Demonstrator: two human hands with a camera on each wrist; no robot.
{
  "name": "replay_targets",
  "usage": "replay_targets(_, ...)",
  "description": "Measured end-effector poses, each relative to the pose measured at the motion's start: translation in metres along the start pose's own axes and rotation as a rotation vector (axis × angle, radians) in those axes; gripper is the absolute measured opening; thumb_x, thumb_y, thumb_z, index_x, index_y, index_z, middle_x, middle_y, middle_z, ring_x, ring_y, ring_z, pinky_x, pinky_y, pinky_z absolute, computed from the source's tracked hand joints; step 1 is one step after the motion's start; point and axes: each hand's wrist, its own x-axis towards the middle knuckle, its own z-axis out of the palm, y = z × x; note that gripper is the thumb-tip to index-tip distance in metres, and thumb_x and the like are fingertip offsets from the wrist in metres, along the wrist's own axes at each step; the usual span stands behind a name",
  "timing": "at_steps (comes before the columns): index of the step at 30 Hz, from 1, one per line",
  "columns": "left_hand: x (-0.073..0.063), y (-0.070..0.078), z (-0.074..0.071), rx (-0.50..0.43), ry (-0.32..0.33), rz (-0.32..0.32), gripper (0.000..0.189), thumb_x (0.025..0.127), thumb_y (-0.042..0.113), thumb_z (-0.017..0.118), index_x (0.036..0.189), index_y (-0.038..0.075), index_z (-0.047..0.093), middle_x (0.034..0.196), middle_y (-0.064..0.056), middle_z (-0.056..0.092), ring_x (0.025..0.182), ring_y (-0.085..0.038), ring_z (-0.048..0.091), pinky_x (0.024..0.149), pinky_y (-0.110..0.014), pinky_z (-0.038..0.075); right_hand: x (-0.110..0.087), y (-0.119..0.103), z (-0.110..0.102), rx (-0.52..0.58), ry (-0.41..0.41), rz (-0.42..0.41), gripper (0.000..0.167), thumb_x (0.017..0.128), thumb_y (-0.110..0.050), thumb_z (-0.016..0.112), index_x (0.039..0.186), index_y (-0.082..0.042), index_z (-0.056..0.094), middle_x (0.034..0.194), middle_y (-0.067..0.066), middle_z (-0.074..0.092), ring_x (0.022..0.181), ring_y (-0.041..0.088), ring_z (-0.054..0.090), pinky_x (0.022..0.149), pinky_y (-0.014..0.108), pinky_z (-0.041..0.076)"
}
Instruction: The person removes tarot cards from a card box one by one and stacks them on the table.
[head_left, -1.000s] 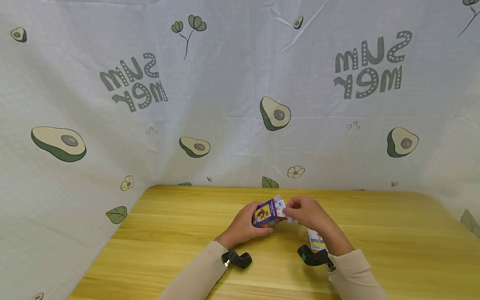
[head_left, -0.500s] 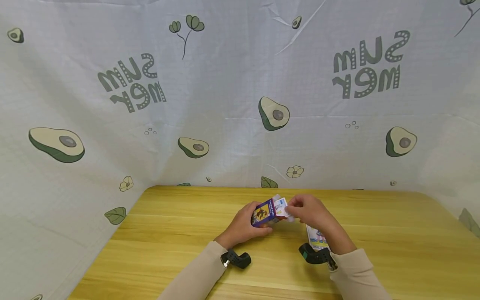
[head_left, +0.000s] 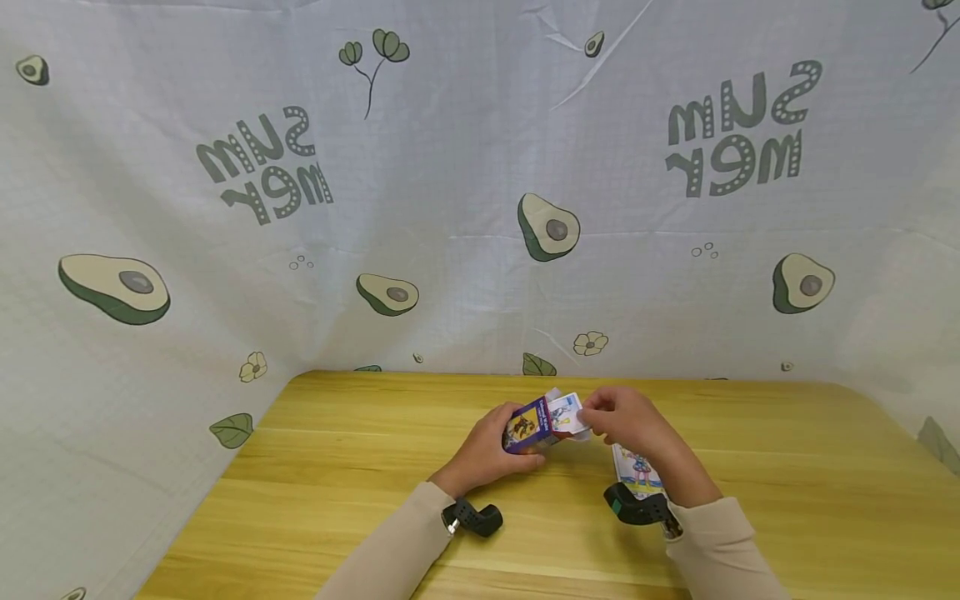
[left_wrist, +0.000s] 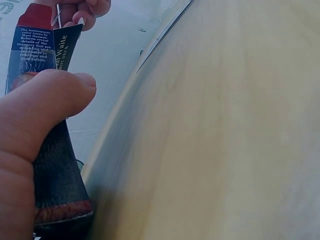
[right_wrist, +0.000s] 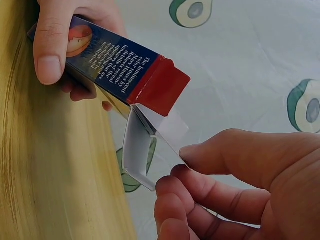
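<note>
My left hand [head_left: 487, 450] grips a small purple tarot card box [head_left: 527, 423], its open end tilted up to the right. In the left wrist view the thumb [left_wrist: 55, 97] lies across the box's narrow printed side. Out of the open end sticks a picture card [head_left: 564, 411], whose outer edge my right hand [head_left: 628, 423] pinches between thumb and fingers. The right wrist view shows the card edge-on, beside a red side flap [right_wrist: 162, 87] and a folded-back white lid [right_wrist: 136, 147]. Whether several cards are pinched together, I cannot tell.
Another picture card [head_left: 637, 473] lies face up on the wooden table [head_left: 360, 467], partly hidden under my right wrist; whether it is a stack is unclear. A white cloth [head_left: 450, 167] with avocado prints hangs behind the table. Each wrist wears a black camera mount [head_left: 480, 521].
My right hand has moved slightly right and up, drawing the card farther out of the box. More of the card on the table now shows. The left hand and box stay nearly still.
</note>
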Motion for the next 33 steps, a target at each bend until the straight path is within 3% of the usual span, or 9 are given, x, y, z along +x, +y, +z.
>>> replay_targets(12, 0.000, 0.001, 0.000, -0.007, -0.009, -0.004, 0.065, 0.078, 0.044, 0.077, 0.129, 0.016, 0.048, 0.112, 0.004, 0.056, 0.095, -0.008, 0.053, 0.082, -0.023, 0.047, -0.001, 0.003, -0.006, 0.067, -0.009, 0.005, 0.023, 0.092, -0.015, 0.061, 0.102, 0.005, 0.058, 0.082, 0.010, 0.065, 0.073, 0.026, 0.061, 0.068, 0.034, 0.055)
replay_targets(33, 0.000, -0.001, 0.001, 0.001, -0.006, -0.001, 0.067, 0.078, 0.044, 0.077, 0.130, 0.015, 0.048, 0.113, 0.004, 0.056, 0.096, -0.009, 0.053, 0.082, -0.024, 0.047, -0.002, 0.008, -0.016, 0.167, -0.010, 0.048, 0.030, 0.093, -0.009, 0.060, 0.113, 0.010, 0.051, 0.095, 0.020, 0.067, 0.072, 0.028, 0.067, 0.069, 0.038, 0.056)
